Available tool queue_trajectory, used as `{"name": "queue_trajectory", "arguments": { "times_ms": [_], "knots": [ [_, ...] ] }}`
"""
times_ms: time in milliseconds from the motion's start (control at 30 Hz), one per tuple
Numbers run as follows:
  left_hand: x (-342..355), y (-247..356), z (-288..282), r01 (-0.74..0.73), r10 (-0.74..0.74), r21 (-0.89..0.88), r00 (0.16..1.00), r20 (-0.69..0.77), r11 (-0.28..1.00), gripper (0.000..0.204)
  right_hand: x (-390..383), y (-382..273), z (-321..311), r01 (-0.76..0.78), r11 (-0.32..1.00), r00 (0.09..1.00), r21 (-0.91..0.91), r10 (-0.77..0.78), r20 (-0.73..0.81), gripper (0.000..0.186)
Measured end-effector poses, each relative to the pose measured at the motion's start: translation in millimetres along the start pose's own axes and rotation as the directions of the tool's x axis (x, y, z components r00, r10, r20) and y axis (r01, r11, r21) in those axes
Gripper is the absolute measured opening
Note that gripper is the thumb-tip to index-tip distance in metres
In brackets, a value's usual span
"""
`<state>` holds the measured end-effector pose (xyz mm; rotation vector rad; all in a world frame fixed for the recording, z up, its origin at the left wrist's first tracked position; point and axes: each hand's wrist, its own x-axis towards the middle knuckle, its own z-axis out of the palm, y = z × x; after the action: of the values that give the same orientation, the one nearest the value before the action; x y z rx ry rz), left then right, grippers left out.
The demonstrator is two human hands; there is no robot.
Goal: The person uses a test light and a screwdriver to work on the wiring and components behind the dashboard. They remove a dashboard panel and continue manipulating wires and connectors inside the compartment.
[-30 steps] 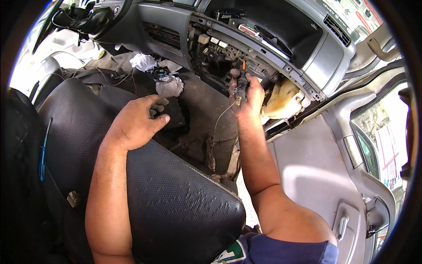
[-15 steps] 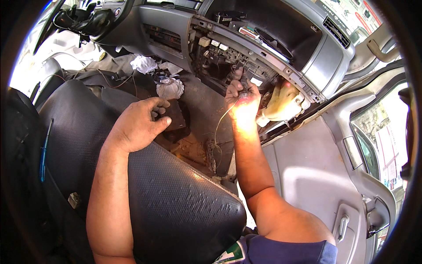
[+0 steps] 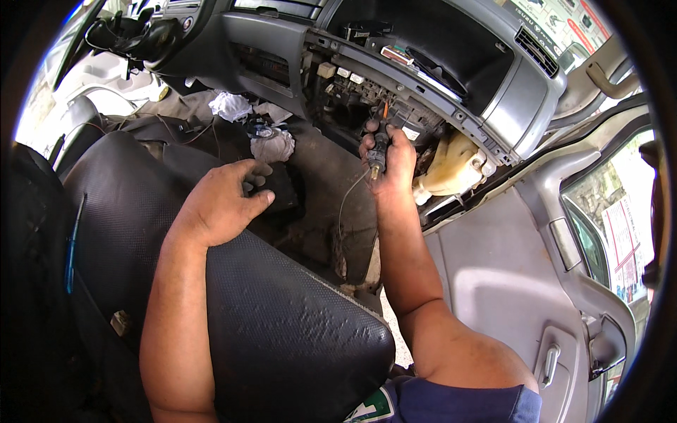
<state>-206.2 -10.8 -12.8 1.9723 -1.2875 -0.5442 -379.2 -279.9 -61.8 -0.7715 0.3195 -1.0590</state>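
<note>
My right hand [image 3: 389,144] is closed around a test light [image 3: 379,149], a dark-bodied tool with a brass-coloured end toward my wrist and a thin wire trailing down. Past my fingertips an orange tip points at the exposed fuse and relay area [image 3: 356,92] under the dashboard; whether it touches a contact, I cannot tell. My left hand [image 3: 220,201] hangs over the edge of the black seat [image 3: 282,310], thumb apart from loosely bent fingers, with nothing visible in it. Just beyond those fingers, a dark boxy thing [image 3: 283,189] is partly hidden.
A blue screwdriver [image 3: 71,257] and a small pale connector [image 3: 120,322] lie on the seat at left. Crumpled white cloths [image 3: 271,144] lie on the floor. A yellowed plastic reservoir [image 3: 455,166] stands right of my right hand, with the open door [image 3: 493,282] beyond.
The bright glow by my right wrist has gone out. My right hand has turned a little, exposing more of the test light and its orange tip. My left hand has stayed almost still.
</note>
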Motion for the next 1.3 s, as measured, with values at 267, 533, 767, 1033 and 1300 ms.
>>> {"name": "queue_trajectory", "arguments": {
  "times_ms": [267, 533, 767, 1033, 1300],
  "knots": [
    [-1, 1, 0, 0.027, -0.027, -0.019, 1.000, 0.002, 0.999, 0.048, -1, -9, 8, 0.021, 0.982, 0.997, -0.187, -0.035, -0.071, 0.019],
    [0, 0, 0, 0.031, -0.030, -0.036, 1.000, 0.007, 0.999, 0.049, -13, -10, 6, 0.012, 0.957, 0.999, -0.288, -0.025, -0.041, 0.021],
    [1, -2, 0, -0.011, 0.011, -0.026, 1.000, 0.005, 1.000, 0.050, -9, -15, 3, 0.027, 0.950, 0.996, -0.312, -0.054, -0.077, 0.026],
    [0, -2, 1, 0.022, -0.022, -0.055, 1.000, -0.007, 0.998, 0.050, -9, -13, 2, 0.014, 0.949, 0.995, -0.314, -0.046, -0.094, 0.022],
    [2, -6, 3, -0.004, 0.004, -0.038, 1.000, -0.001, 0.999, 0.048, 3, -17, 6, -0.041, 0.922, 0.994, -0.385, -0.002, -0.111, 0.018]
  ]
}}
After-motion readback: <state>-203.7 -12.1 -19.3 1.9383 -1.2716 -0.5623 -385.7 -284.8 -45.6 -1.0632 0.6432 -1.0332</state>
